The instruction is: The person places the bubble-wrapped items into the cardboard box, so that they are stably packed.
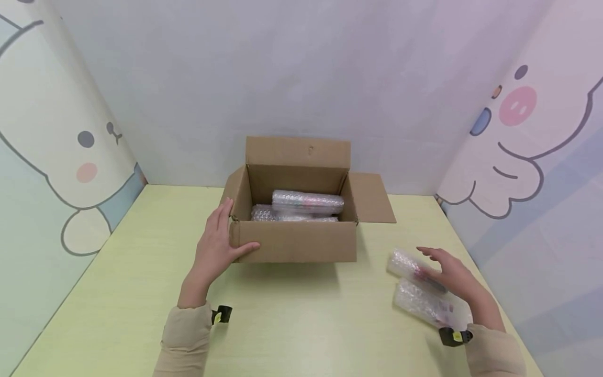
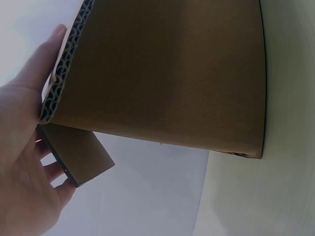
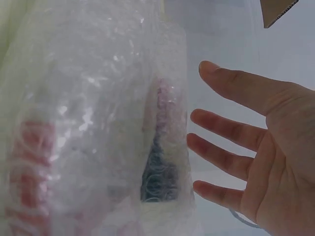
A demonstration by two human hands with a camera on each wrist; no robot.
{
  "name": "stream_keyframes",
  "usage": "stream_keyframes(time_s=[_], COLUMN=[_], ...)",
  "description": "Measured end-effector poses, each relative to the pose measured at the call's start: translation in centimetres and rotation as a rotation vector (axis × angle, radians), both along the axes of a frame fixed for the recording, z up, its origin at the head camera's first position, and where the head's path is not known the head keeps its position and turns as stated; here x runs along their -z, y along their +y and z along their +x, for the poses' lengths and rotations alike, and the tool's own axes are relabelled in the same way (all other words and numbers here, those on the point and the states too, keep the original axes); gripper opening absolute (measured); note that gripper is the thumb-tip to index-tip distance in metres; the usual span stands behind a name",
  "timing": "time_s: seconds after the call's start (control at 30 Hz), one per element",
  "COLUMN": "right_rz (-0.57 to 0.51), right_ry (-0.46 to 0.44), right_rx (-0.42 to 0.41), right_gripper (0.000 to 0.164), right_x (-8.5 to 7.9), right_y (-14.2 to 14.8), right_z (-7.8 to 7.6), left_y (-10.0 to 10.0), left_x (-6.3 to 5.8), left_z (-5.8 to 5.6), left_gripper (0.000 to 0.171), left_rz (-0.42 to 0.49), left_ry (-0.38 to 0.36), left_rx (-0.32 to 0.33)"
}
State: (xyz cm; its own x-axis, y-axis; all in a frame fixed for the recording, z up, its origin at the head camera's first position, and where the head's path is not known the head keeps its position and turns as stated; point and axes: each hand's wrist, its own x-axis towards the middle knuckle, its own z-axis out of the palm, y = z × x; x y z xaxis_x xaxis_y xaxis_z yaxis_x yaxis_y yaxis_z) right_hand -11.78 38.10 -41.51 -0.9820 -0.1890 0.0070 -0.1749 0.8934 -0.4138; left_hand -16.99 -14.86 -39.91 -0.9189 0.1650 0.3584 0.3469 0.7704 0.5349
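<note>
An opened cardboard box (image 1: 294,242) stands on the table, with several bubble-wrapped packages (image 1: 308,201) inside. My left hand (image 1: 216,246) grips its near left corner, thumb over the front flap and fingers behind the left flap (image 2: 78,155). At the right, two bubble-wrapped packages (image 1: 424,303) lie side by side. Over the farther wrapped package (image 1: 405,264) is my right hand (image 1: 447,272), its fingers spread and slightly bent. In the right wrist view, a gap shows between those fingers and the clear wrap (image 3: 98,73); red and dark printing shows through it.
The pale yellow table (image 1: 292,324) meets a plain wall (image 1: 301,78) behind the box. Cartoon-printed panels rise at left and right. The box's right flap (image 1: 372,198) sticks out over the table, and its back flap (image 1: 297,152) stands up.
</note>
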Motion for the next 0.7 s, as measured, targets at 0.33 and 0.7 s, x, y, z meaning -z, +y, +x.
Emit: stream_keyframes(time_s=[0.33, 0.7], right_rz=[0.129, 0.129], right_ry=[-0.113, -0.204], right_rx=[0.018, 0.040], right_gripper=[0.055, 0.059], right_x=[0.8, 1.2], right_y=[1.0, 1.2], right_z=[0.3, 0.3], left_y=[0.0, 0.0], left_x=[-0.1, -0.1], left_z=[0.0, 0.1], left_gripper=[0.119, 0.119], left_rz=[-0.007, 0.005], left_ry=[-0.002, 0.000], left_rx=[-0.001, 0.004])
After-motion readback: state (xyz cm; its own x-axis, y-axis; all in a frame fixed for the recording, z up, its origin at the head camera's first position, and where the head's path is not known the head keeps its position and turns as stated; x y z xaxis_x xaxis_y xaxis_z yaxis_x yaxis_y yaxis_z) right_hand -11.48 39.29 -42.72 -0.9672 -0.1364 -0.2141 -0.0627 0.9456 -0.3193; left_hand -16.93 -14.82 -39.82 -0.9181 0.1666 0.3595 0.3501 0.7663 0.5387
